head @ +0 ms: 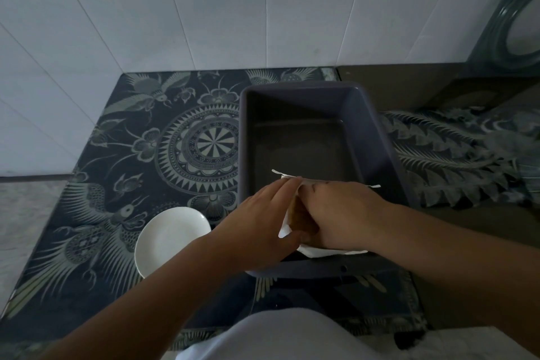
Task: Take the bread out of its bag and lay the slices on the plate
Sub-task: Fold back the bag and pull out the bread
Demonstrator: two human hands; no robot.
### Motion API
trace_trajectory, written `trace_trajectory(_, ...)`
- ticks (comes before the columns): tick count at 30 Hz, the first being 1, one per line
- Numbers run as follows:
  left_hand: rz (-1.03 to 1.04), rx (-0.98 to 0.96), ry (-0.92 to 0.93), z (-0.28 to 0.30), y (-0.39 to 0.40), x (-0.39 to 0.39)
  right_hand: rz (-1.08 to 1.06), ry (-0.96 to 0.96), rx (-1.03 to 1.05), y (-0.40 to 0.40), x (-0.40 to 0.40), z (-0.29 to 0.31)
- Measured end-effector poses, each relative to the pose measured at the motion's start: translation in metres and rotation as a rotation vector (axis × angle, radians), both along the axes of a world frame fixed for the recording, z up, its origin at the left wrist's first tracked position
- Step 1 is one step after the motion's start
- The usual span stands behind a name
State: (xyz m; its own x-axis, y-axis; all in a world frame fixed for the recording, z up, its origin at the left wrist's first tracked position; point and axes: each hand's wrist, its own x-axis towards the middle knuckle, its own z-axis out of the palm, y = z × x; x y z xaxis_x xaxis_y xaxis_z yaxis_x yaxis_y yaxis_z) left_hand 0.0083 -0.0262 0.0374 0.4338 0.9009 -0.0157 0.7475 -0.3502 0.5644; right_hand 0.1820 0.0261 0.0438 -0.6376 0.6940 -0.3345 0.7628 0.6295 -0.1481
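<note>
A white bread bag point(318, 251) lies at the near end of a deep grey-purple bin point(377, 140). Brown bread point(298, 216) shows between my two hands. My left hand point(263, 222) grips the bag's left side, thumb underneath and fingers stretched over the top edge. My right hand point(342, 213) is closed over the bag from the right, covering most of it. A round white plate point(169, 240) lies bare on the patterned cloth, just left of the bin and under my left forearm.
The bin stands on a dark cloth point(146, 140) with bird and mandala patterns. White tiled walls meet in a corner behind. A dark appliance point(514, 23) with a round window stands at the far right. My pale clothing fills the bottom edge.
</note>
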Motion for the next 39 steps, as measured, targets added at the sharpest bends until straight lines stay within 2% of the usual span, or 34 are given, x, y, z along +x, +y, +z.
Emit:
trace_trajectory(5,-0.003,-0.062,-0.116,0.003,0.000,0.002,0.038,0.056,0.181,0.000,0.006,0.030)
trace_trajectory(12,0.100,-0.150,-0.380,0.009,0.003,0.006,0.075,-0.011,0.194,0.010,0.003,0.072)
trace_trajectory(15,0.170,-0.128,-0.366,0.007,0.003,0.005,0.080,-0.018,0.183,0.016,0.003,0.088)
trace_trajectory(20,0.277,0.074,-0.168,0.010,0.003,0.004,0.103,-0.053,0.133,0.027,0.001,0.115)
trace_trajectory(22,0.230,0.036,-0.246,0.015,0.008,0.003,0.114,-0.066,0.103,0.031,-0.002,0.126)
trace_trajectory(26,0.147,-0.167,-0.566,0.023,0.019,-0.001,0.160,-0.086,0.061,0.035,-0.010,0.147)
trace_trajectory(36,0.169,-0.132,-0.877,0.033,0.020,-0.010,0.214,-0.115,0.040,0.040,-0.037,0.166)
trace_trajectory(39,0.197,-0.167,-0.985,0.037,0.017,-0.015,0.153,-0.055,-0.027,0.047,-0.036,0.171)
